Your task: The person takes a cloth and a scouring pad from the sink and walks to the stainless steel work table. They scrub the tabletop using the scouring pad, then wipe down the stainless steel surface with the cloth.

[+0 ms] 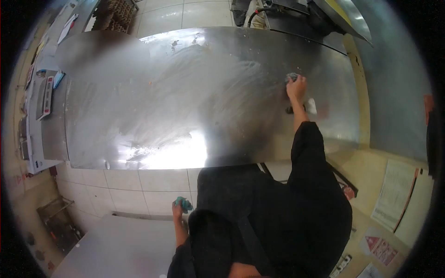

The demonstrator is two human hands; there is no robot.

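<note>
My right hand (297, 89) is closed round a grey scouring pad (291, 77), which it presses on the stainless steel table (176, 97) near its far right part. Smeared wet streaks mark much of the metal. Under my right forearm lies a white object (312, 106) with a dark end, partly hidden, so I cannot tell its kind. Down at my left side, off the table's near edge, my left hand (177, 211) grips a crumpled teal cloth (184, 204).
A scale with a red front (47, 98) stands beyond the table's left end. Stacked brown egg trays (116, 16) are at the far left. Cooking equipment (320, 18) stands behind the right side. A pale worktop (120, 245) is behind me on the left.
</note>
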